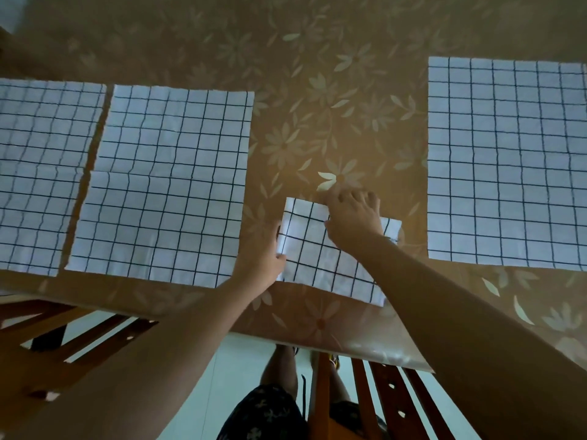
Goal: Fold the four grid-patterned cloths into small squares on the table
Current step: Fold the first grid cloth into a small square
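At the front of the table [197, 296], between my hands, lies the folded cloth [330, 258]. It looks thin, light and limp, likely to slide on the glossy cover [317, 106], so edges and corners are where to take it. My left hand [263, 252] pinches its left edge, fingers curled round. My right hand [352, 217] presses its far edge, fingers spread. A far-left cloth [38, 176], a mid-left cloth [165, 185] and a right cloth [505, 160] lie flat. Chairs [79, 328] stand below.

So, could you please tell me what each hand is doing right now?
Left hand: grips the left edge of the partly folded white black-grid cloth.
Right hand: rests on that cloth's far edge; grip cannot be told.
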Demonstrator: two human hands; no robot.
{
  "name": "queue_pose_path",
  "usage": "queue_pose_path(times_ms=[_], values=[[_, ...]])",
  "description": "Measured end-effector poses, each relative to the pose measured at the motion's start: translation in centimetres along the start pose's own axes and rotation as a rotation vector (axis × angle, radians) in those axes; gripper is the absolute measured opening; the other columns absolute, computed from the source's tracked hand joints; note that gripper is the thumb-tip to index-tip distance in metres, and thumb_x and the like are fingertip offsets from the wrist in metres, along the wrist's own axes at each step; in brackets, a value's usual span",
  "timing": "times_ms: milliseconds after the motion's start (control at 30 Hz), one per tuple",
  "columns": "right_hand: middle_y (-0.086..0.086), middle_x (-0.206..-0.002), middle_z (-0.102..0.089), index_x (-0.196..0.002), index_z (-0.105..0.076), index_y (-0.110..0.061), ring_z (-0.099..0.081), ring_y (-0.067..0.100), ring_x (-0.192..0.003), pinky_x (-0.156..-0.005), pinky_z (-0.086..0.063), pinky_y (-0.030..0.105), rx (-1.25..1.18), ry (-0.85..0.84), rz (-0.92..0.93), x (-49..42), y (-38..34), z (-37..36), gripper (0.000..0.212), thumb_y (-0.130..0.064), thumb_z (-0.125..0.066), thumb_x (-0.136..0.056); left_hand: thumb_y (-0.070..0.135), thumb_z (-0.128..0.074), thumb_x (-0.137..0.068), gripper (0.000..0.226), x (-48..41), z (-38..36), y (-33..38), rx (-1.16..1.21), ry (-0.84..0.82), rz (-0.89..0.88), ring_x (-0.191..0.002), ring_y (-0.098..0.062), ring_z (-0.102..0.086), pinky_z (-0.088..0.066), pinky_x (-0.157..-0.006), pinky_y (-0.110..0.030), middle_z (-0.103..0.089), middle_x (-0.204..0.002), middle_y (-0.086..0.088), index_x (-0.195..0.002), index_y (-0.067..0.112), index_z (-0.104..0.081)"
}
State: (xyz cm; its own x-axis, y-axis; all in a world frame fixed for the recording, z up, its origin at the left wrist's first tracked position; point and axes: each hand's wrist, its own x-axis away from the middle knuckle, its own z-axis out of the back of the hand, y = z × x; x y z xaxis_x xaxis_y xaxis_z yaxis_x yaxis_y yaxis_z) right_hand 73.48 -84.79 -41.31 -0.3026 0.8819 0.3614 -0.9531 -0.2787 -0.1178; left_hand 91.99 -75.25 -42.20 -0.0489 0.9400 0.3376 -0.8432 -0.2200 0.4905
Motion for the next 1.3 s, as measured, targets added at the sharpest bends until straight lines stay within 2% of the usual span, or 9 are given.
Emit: queue_pose_path(times_ms=[200,300,433,533,667,767,900,1167,1300], values=[[0.007,-0.109,-0.064,-0.126,-0.058,-0.02,-0.062,0.028,-0.103,-0.089,-0.056,0.045,-0.455,-0.272,-0.106,-1.0,1.1,0.0,0.041,-0.017,-0.066,-0.085,0.016,-0.07,-0.08,0.038,-1.3,0.8,0.3,0.19,-0.095,0.232,-0.077,-0.017,-0.063,-0.051,-0.062,-0.028,-0.064,-0.099,0.001,-0.117,0.02,-0.06],[0.008,-0.093,-0.061,-0.099,-0.063,-0.012,-0.06,0.026,-0.089,-0.074,-0.054,0.039,-0.701,-0.324,-0.145,-0.3,2.7,0.4,0.019,-0.01,-0.072,-0.083,0.035,-0.07,-0.074,0.036,-1.7,1.8,0.8,0.296,-0.145,0.213,-0.083,-0.017,-0.065,-0.058,-0.074,-0.035,-0.064,-0.1,0.003,-0.109,0.026,-0.063],[0.0,-0.084,-0.067,-0.085,-0.069,-0.025,-0.063,0.018,-0.08,-0.075,-0.052,0.034,-1.004,-0.242,-0.213,1.7,4.4,3.0,0.028,0.002,-0.07,-0.079,0.043,-0.074,-0.08,0.044,-2.5,3.5,1.7,0.364,-0.296,0.185,-0.095,-0.016,-0.061,-0.05,-0.081,-0.033,-0.059,-0.106,0.008,-0.12,0.033,-0.06],[0.009,-0.097,-0.074,-0.095,-0.075,-0.012,-0.07,0.023,-0.091,-0.087,-0.055,0.04,-1.207,-0.238,-0.275,3.5,6.0,4.5,0.025,0.007,-0.065,-0.083,0.032,-0.077,-0.088,0.043,-2.7,4.8,2.6,0.464,-0.408,0.189,-0.099,-0.008,-0.056,-0.044,-0.085,-0.023,-0.055,-0.107,0.019,-0.128,0.028,-0.061],[0.02,-0.117,-0.073,-0.122,-0.067,-0.001,-0.072,0.038,-0.107,-0.093,-0.057,0.057,-1.569,-0.245,-0.472,5.0,7.6,4.1,0.03,0.003,-0.058,-0.094,0.01,-0.078,-0.084,0.02,-3.0,4.9,3.8,1.106,-0.416,0.368,-0.084,-0.015,-0.056,-0.041,-0.07,-0.025,-0.071,-0.079,0.01,-0.096,0.023,-0.069],[0.02,-0.12,-0.073,-0.126,-0.064,0.0,-0.071,0.037,-0.11,-0.089,-0.059,0.053,-1.739,-0.233,-0.574,5.6,7.7,2.9,0.03,-0.001,-0.055,-0.098,0.011,-0.075,-0.088,0.014,-3.1,3.7,4.4,1.098,-0.41,0.367,-0.081,-0.015,-0.059,-0.045,-0.07,-0.026,-0.075,-0.081,0.01,-0.099,0.018,-0.072],[0.022,-0.122,-0.071,-0.129,-0.064,0.001,-0.07,0.038,-0.112,-0.092,-0.059,0.053,-1.808,-0.21,-0.661,6.2,7.6,0.7,0.033,-0.005,-0.061,-0.096,0.019,-0.068,-0.097,0.028,-2.9,2.3,5.0,0.853,-0.396,0.254,-0.106,-0.013,-0.07,-0.055,-0.09,-0.03,-0.076,-0.113,0.007,-0.125,0.023,-0.068],[0.015,-0.104,-0.077,-0.11,-0.069,-0.005,-0.077,0.03,-0.09,-0.072,-0.061,0.038,-1.617,-0.222,-0.593,8.4,7.5,0.4,0.019,0.0,-0.065,-0.092,0.038,-0.058,-0.101,0.032,-2.2,3.8,5.3,0.536,-0.37,0.238,-0.099,-0.005,-0.065,-0.049,-0.072,-0.021,-0.069,-0.117,0.011,-0.132,0.03,-0.06],[0.019,-0.104,-0.076,-0.11,-0.07,-0.009,-0.073,0.029,-0.084,-0.071,-0.061,0.041,-1.586,-0.219,-0.549,8.9,7.9,0.4,0.018,-0.007,-0.067,-0.092,0.021,-0.053,-0.105,0.033,-2.1,3.8,5.4,0.717,-0.441,0.3,-0.096,-0.004,-0.066,-0.051,-0.065,-0.019,-0.067,-0.112,0.014,-0.136,0.032,-0.055]])
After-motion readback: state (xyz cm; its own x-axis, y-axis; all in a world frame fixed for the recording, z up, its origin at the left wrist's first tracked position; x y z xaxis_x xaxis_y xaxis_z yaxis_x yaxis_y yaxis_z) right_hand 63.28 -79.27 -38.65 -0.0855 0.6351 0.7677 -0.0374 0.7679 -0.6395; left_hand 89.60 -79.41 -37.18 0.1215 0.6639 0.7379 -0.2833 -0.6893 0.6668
